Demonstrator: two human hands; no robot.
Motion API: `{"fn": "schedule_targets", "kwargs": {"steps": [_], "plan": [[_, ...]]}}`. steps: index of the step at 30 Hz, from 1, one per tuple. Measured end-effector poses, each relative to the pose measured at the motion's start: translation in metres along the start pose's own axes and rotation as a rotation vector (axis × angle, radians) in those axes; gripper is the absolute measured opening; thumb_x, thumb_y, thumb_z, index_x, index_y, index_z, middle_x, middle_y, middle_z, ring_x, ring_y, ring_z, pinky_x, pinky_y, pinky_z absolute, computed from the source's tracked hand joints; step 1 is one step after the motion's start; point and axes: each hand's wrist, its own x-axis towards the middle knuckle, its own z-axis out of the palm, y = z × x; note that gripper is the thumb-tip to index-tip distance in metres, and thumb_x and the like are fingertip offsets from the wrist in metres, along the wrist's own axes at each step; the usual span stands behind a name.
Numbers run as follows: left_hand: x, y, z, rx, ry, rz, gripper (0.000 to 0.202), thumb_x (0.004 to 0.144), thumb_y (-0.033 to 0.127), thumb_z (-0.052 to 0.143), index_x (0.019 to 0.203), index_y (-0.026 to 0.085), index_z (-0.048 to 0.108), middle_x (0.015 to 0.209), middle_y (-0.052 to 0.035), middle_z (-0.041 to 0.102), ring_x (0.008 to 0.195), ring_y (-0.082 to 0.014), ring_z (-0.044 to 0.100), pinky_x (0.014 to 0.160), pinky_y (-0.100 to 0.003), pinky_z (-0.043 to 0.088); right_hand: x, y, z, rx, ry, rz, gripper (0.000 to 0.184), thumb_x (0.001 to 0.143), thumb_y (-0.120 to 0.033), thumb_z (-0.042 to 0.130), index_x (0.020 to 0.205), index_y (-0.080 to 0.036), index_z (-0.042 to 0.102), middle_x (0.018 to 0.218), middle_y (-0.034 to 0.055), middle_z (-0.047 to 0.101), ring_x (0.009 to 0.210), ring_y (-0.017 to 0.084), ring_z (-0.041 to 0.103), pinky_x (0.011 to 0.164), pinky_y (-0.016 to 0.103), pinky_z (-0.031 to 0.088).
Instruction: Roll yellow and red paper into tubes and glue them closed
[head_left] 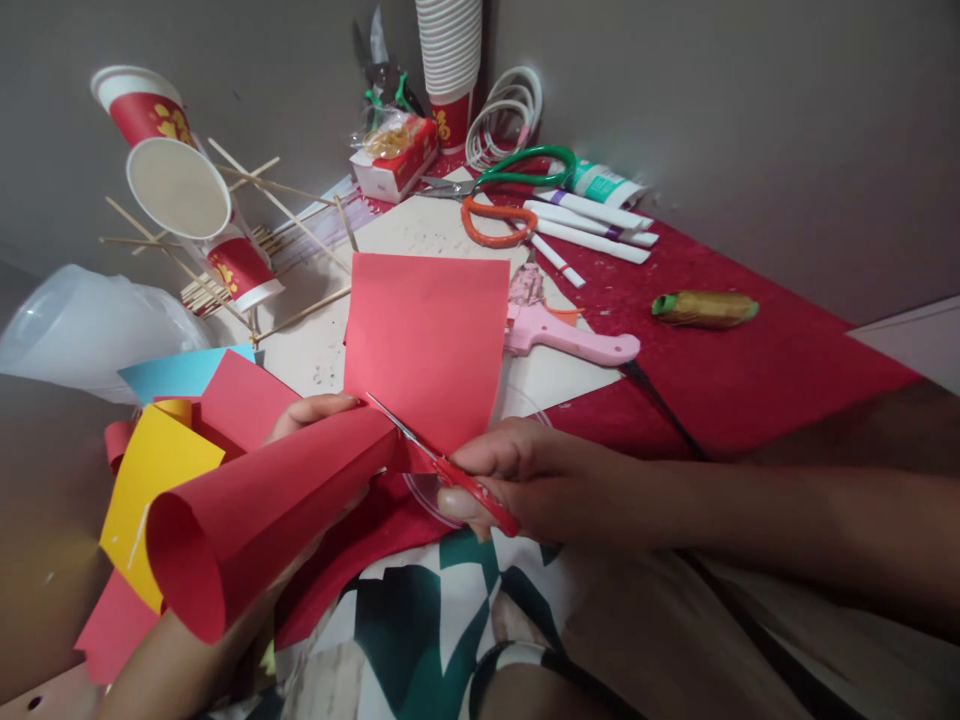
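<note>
My left hand [311, 412] is closed round a red paper sheet [427, 335] rolled into a cone [247, 525]; only the fingertips show above the roll. My right hand [525, 480] grips red-handled scissors [439, 462], whose blades sit in the paper where the cone meets the flat flap. The flap stands up behind the blades.
Yellow [150, 480], blue [180, 370] and red paper lie at left. Paper cups on wooden sticks [180, 190] stand at back left. A pink glue gun [562, 335], green and orange scissors [510, 190], white glue sticks [592, 225], gold thread spool [705, 308] and cup stack [450, 50] lie beyond.
</note>
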Motion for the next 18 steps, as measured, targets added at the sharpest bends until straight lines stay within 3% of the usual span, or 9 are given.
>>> {"fn": "schedule_targets", "kwargs": {"steps": [5, 9, 13, 15, 18], "plan": [[0.006, 0.009, 0.008, -0.116, -0.104, -0.007, 0.045, 0.069, 0.036, 0.087, 0.11, 0.032, 0.071, 0.105, -0.0021, 0.075, 0.085, -0.0194, 0.073, 0.073, -0.028, 0.063, 0.0, 0.0, -0.002, -0.017, -0.034, 0.035, 0.058, 0.081, -0.063, 0.067, 0.056, -0.019, 0.04, 0.053, -0.0083, 0.027, 0.049, 0.005, 0.025, 0.045, 0.021, 0.023], [0.009, 0.013, 0.005, -0.163, -0.161, -0.094, 0.047, 0.067, 0.043, 0.088, 0.109, 0.029, 0.072, 0.106, -0.006, 0.075, 0.082, -0.0215, 0.074, 0.068, -0.028, 0.063, -0.001, -0.002, -0.004, -0.036, -0.046, 0.091, 0.055, 0.081, -0.066, 0.065, 0.059, -0.018, 0.048, 0.049, -0.008, 0.033, 0.046, 0.006, 0.03, 0.044, 0.021, 0.025], [0.012, 0.013, 0.0, -0.157, -0.198, -0.076, 0.046, 0.069, 0.043, 0.086, 0.11, 0.027, 0.071, 0.101, -0.0071, 0.074, 0.074, -0.0196, 0.073, 0.06, -0.027, 0.061, -0.001, 0.0, -0.003, -0.053, -0.013, 0.071, 0.054, 0.083, -0.063, 0.064, 0.058, -0.017, 0.051, 0.047, -0.0076, 0.035, 0.044, 0.005, 0.031, 0.042, 0.019, 0.027], [0.013, 0.011, 0.0, -0.135, -0.17, -0.083, 0.051, 0.068, 0.044, 0.087, 0.113, 0.026, 0.07, 0.1, -0.0078, 0.073, 0.076, -0.0207, 0.073, 0.061, -0.028, 0.062, -0.001, 0.002, -0.003, -0.047, 0.0, 0.068, 0.052, 0.084, -0.06, 0.063, 0.058, -0.017, 0.052, 0.046, -0.0078, 0.035, 0.043, 0.005, 0.031, 0.04, 0.018, 0.026], [0.013, 0.007, 0.007, -0.168, -0.096, -0.091, 0.07, 0.061, 0.047, 0.09, 0.124, 0.031, 0.064, 0.113, -0.0074, 0.071, 0.094, -0.0252, 0.072, 0.076, -0.034, 0.064, 0.0, 0.003, -0.002, -0.007, 0.013, 0.076, 0.05, 0.084, -0.059, 0.064, 0.059, -0.018, 0.05, 0.045, -0.0084, 0.035, 0.041, 0.005, 0.03, 0.038, 0.018, 0.024]]}}
